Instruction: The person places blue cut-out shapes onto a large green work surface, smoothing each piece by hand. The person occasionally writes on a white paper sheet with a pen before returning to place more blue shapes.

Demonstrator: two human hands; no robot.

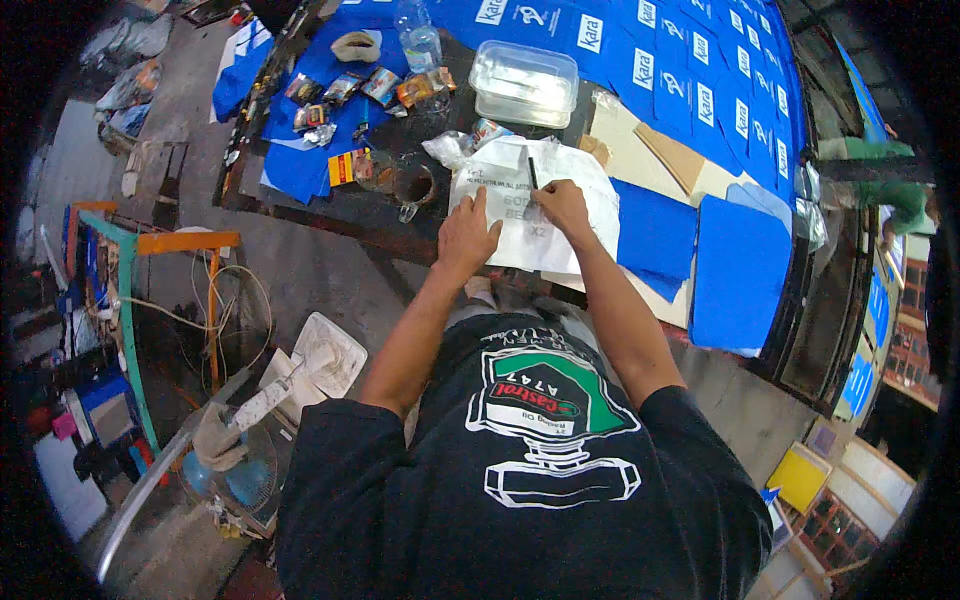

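Note:
A white paper pattern piece (534, 257), bearing printed and handwritten marks, lies before me near the table's front edge. My left hand (469, 232) rests on the left part of this sheet, fingers apart and holding nothing. Over its upper middle, my right hand (564, 210) grips a slim black pen (532, 172), which stands nearly upright. The fingers hide part of the pen, and I cannot tell whether its tip touches the paper. Crumpled clear plastic (450, 150) touches or lies close to the sheet's upper left edge.
Left of the paper stands a glass mug (414, 186) with dark contents. Several small packets (381, 85), a plastic bottle (418, 37) and a clear lidded container (523, 79) sit farther back. Blue printed fabric (675, 75) covers the far table; blue cut pieces (739, 274) lie right.

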